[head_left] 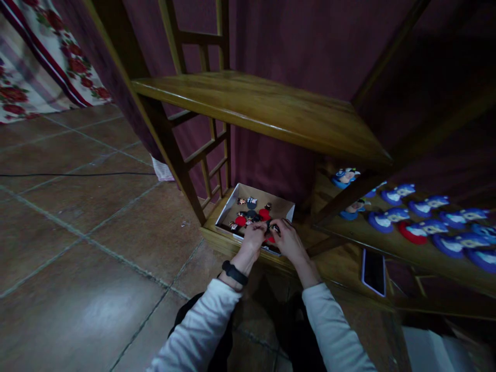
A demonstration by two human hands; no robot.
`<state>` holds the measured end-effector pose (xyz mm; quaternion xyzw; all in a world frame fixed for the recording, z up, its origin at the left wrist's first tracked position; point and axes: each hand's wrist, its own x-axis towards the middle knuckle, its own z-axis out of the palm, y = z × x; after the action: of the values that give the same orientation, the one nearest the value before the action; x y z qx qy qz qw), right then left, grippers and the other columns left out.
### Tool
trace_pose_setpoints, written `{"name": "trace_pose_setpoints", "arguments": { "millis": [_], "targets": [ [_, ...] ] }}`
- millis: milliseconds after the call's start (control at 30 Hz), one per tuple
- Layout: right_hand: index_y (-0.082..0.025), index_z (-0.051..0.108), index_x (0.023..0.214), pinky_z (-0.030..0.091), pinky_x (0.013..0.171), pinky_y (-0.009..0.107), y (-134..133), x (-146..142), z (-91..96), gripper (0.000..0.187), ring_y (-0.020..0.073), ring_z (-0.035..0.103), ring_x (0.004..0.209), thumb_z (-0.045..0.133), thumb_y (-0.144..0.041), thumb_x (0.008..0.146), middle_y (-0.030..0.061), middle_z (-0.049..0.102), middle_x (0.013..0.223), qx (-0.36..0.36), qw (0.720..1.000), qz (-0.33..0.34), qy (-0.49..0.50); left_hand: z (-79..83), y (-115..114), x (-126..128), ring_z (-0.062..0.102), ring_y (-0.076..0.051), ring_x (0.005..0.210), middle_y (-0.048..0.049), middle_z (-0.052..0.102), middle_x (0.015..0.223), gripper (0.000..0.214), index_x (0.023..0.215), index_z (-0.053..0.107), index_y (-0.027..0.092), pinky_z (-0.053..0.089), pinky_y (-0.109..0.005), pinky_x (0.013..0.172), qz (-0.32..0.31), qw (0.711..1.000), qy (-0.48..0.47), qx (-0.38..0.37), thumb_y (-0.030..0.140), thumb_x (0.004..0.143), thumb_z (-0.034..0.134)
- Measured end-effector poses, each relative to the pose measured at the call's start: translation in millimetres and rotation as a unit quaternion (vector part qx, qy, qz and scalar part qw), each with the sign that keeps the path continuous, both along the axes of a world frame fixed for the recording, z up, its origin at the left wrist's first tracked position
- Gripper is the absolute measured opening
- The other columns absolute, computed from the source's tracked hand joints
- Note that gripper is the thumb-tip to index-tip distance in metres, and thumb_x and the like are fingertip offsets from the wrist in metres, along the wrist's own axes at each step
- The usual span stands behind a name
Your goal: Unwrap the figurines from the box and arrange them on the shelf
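A shallow white cardboard box (287, 207) sits on the lowest wooden shelf (217, 238) and holds several small red and dark round badges (264, 213) with cartoon figures. Both hands reach into its near edge. My left hand (253, 237), with a black band on the wrist, has its fingers curled over a small item there. My right hand (285, 238) is curled beside it, pinching a small dark and red piece (273, 228). What exactly each hand grips is too small to make out.
A wooden shelf board (267, 106) juts out above the box. To the right, a shelf carries several blue and red figure badges (413, 231), and a phone (374, 272) lies flat nearby. Brown tiled floor (77, 248) with a black cable spreads left; a floral cloth (42, 57) hangs far left.
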<state>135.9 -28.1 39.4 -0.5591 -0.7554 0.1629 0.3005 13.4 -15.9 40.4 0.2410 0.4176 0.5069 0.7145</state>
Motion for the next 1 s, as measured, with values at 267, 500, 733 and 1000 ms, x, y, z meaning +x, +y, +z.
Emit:
{"name": "trace_pose_setpoints", "arguments": {
  "millis": [267, 500, 733, 1000],
  "targets": [
    [-0.02, 0.052, 0.096, 0.04, 0.085, 0.035, -2.6, -10.6, -2.0, 0.025, 0.0227, 0.048, 0.096, 0.044, -0.006, 0.078, 0.0082, 0.057, 0.097, -0.007, 0.997, 0.001, -0.071, -22.7, -2.7, 10.2, 0.044, -0.007, 0.043, 0.0013, 0.051, 0.051, 0.01, 0.057, 0.055, 0.012, 0.041, -0.02, 0.046, 0.036, 0.999, 0.035, -0.011, 0.018, 0.063, 0.061],
    [-0.021, 0.053, 0.101, 0.041, 0.086, 0.035, 3.0, -8.7, -17.0, 0.029, 0.0206, 0.05, 0.098, 0.045, -0.006, 0.077, 0.0068, 0.057, 0.101, -0.038, 0.999, 0.015, -0.013, -23.2, 1.1, 6.9, 0.052, -0.009, 0.049, 0.0006, 0.053, 0.054, 0.011, 0.065, 0.056, 0.012, 0.052, -0.026, 0.057, 0.053, 0.995, 0.037, -0.074, 0.001, 0.064, 0.054],
    [-0.023, 0.048, 0.11, 0.046, 0.078, 0.03, 19.8, -0.8, -42.8, 0.042, 0.0155, 0.057, 0.084, 0.061, -0.027, 0.07, 0.0024, 0.059, 0.1, -0.105, 0.949, -0.046, 0.294, -26.8, 8.6, -2.4, 0.057, -0.01, 0.051, -0.0005, 0.058, 0.06, 0.018, 0.075, 0.053, 0.012, 0.057, -0.035, 0.065, 0.012, 0.992, -0.002, -0.129, -0.004, 0.068, 0.05],
    [-0.021, 0.06, 0.088, 0.045, 0.073, 0.031, 26.4, -4.7, -52.4, 0.035, 0.0183, 0.058, 0.077, 0.07, -0.036, 0.058, 0.0018, 0.064, 0.08, -0.121, 0.881, -0.139, 0.436, -23.8, 14.3, 0.5, 0.061, -0.011, 0.051, -0.0013, 0.059, 0.058, 0.022, 0.087, 0.056, 0.011, 0.057, -0.033, 0.064, 0.001, 0.988, -0.056, -0.145, -0.003, 0.074, 0.047]
  ]
}}
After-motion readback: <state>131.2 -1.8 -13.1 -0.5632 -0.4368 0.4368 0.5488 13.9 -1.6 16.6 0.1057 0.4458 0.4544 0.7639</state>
